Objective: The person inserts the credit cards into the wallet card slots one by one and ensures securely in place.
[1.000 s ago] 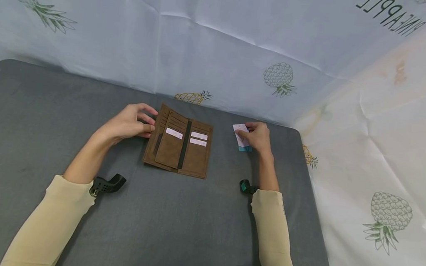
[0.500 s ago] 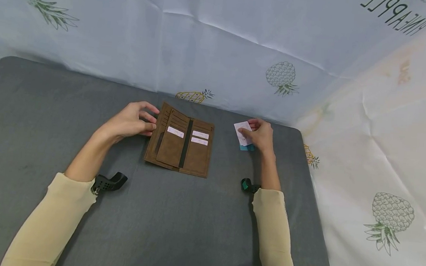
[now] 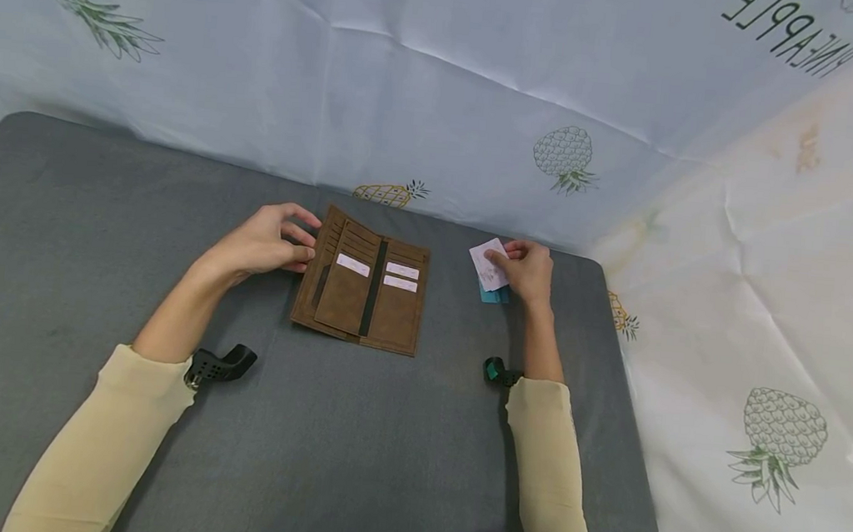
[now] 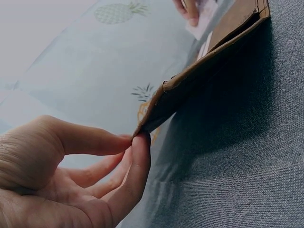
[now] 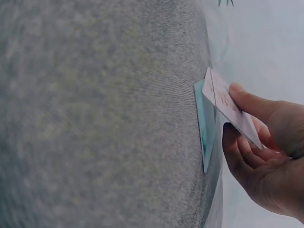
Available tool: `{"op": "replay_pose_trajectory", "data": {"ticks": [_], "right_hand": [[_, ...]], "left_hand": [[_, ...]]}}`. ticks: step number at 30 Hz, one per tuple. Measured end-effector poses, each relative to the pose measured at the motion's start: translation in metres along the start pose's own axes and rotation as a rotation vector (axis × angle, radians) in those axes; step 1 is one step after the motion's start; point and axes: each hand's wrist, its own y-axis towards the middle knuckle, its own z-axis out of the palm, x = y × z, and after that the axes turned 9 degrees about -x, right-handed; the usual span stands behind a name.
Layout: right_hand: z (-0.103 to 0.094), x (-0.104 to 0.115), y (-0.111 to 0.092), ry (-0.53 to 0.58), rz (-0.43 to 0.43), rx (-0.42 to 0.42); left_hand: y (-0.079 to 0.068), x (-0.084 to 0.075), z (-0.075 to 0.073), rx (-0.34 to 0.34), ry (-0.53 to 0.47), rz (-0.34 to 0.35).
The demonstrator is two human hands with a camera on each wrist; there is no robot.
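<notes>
A brown wallet (image 3: 392, 318) lies spread on the grey table, with white cards (image 3: 353, 265) showing in its slots. At its left edge my left hand (image 3: 266, 241) pinches the raised cover between thumb and finger, as the left wrist view shows on the wallet edge (image 4: 190, 71). To the right, my right hand (image 3: 529, 272) holds a pale pink-white card (image 3: 488, 264) between thumb and fingers. The right wrist view shows this card (image 5: 228, 104) tilted above a teal card (image 5: 203, 126), which lies on the table and is partly covered.
The grey table (image 3: 352, 452) ends at the back against a white curtain (image 3: 425, 90) printed with pineapples. Another stretch of curtain (image 3: 730, 323) hangs along the right side. Each wrist wears a black camera mount (image 3: 219, 365).
My right hand has lifted the pale card slightly and tilted it, moving a little to the right and uncovering more of the teal card's left side. The left hand stays on the wallet cover.
</notes>
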Motion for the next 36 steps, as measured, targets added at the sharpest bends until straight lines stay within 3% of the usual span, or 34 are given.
{"op": "replay_pose_trajectory", "data": {"ticks": [13,20,31,36], "right_hand": [[0.0,-0.001,-0.003,0.065,-0.029,-0.038],[0.002,0.005,-0.002,0.068,-0.064,-0.015],[0.0,0.007,-0.004,0.03,-0.04,-0.001],[0.004,0.014,-0.005,0.111,-0.093,0.035]], "left_hand": [[-0.001,0.0,0.001,0.003,-0.002,-0.007],[-0.002,-0.002,0.0,0.002,-0.011,-0.007],[-0.003,-0.003,0.0,0.004,-0.01,0.004],[-0.002,-0.004,0.0,0.002,-0.003,0.003]]}}
